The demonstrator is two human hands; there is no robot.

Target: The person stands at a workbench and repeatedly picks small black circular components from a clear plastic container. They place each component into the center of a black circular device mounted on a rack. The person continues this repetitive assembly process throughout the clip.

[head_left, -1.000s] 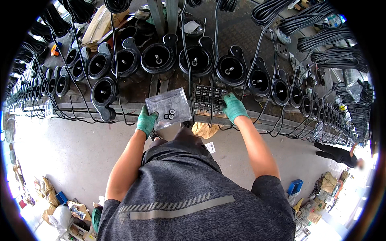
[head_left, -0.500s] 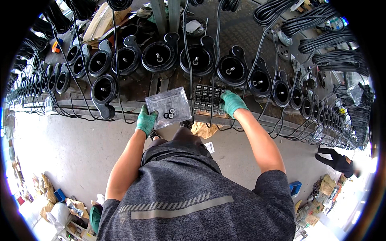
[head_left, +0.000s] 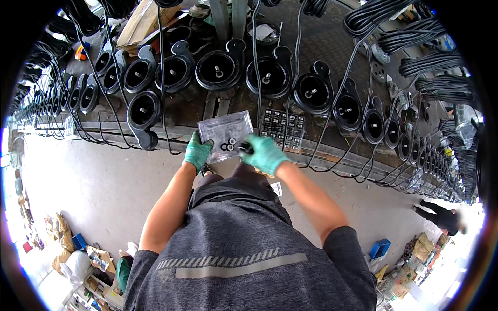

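My left hand, in a green glove, grips the left edge of a clear plastic box. Several small dark rings with pale centres lie in the box near its lower right. My right hand, gloved the same and blurred by motion, is over the box's lower right corner. Its fingers are closed around a small black part, whose kind is too blurred to tell. Just beyond that hand, rows of small black and metallic parts sit at the bench edge.
Round black housings with central metal studs line the bench, black cables hanging among them. Coiled cables hang at the upper right. A blue bin and a person in dark clothes are at the right.
My right hand has moved left from the rows of small parts to the box, carrying a small black part. My left hand still holds the box. The whole view has shifted slightly.
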